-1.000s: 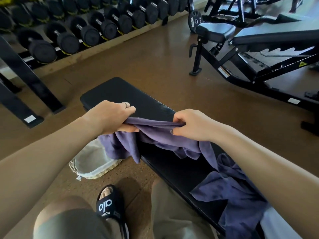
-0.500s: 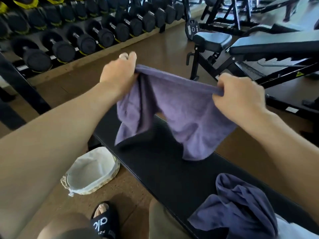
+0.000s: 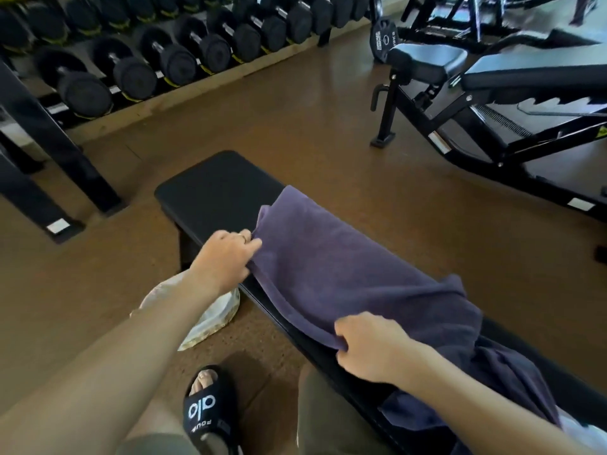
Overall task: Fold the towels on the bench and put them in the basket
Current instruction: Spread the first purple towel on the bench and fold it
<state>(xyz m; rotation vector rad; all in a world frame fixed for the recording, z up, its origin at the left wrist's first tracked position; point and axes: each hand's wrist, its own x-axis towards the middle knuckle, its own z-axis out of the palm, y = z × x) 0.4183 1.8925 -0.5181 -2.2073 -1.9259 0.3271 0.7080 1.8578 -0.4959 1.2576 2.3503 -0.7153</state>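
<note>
A purple towel [image 3: 338, 267] lies spread across the black flat bench [image 3: 216, 188]. My left hand [image 3: 223, 257] pinches the towel's near-left corner at the bench's edge. My right hand [image 3: 371, 346] grips the towel's near-right corner, close to my knee. A second, crumpled purple towel [image 3: 512, 389] lies on the bench to the right, partly under the spread one. The basket [image 3: 213, 316], woven with a white liner, stands on the floor left of the bench, mostly hidden behind my left forearm.
A dumbbell rack [image 3: 157, 54] runs along the back left. An adjustable black bench [image 3: 492, 93] stands at the right. Brown floor lies between them. My sandalled left foot [image 3: 207, 405] rests below the basket.
The towel was lifted from the pile, held up spread in the air, and now lies flat on the bench. Both hands came down with it, still holding its corners.
</note>
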